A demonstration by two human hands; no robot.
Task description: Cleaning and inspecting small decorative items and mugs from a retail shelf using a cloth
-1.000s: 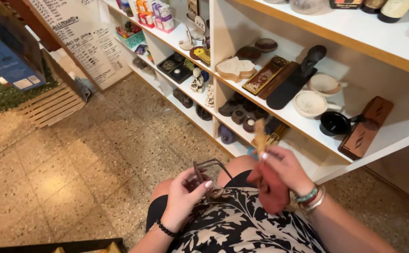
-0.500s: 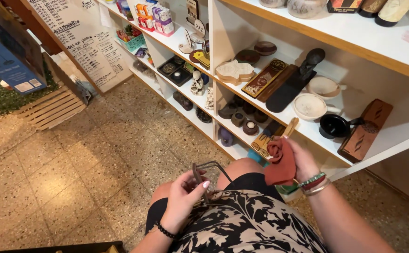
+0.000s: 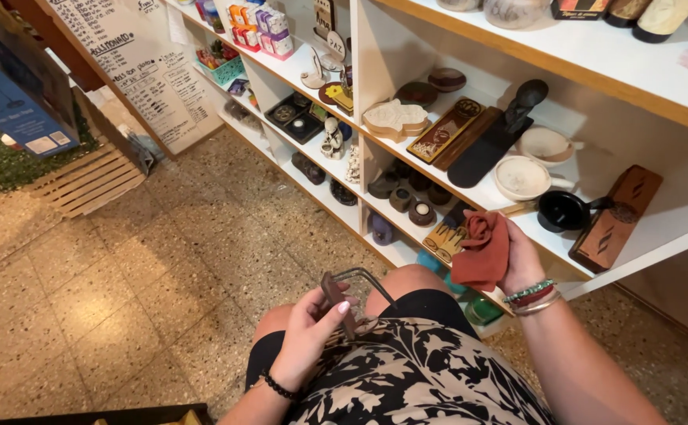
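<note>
there, left hand [image 3: 306, 334] grip pinching wire-framed holder [image 3: 345, 295], right hand [image 3: 517, 260] clutching red cloth [image 3: 482, 250]

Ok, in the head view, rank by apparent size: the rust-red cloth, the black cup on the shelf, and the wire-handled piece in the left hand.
1. Rust-red cloth, bunched in the right hand.
2. Wire-handled piece, in the left hand, and black cup: too close to rank, and the piece is nearer the camera.

The left hand [image 3: 306, 330] grips a small dark metal frame [image 3: 349, 293] above the lap, while the right hand [image 3: 517, 256], raised toward the white shelf [image 3: 470, 197], clutches a rust-red cloth [image 3: 482, 250] just below a black cup [image 3: 562, 211].
</note>
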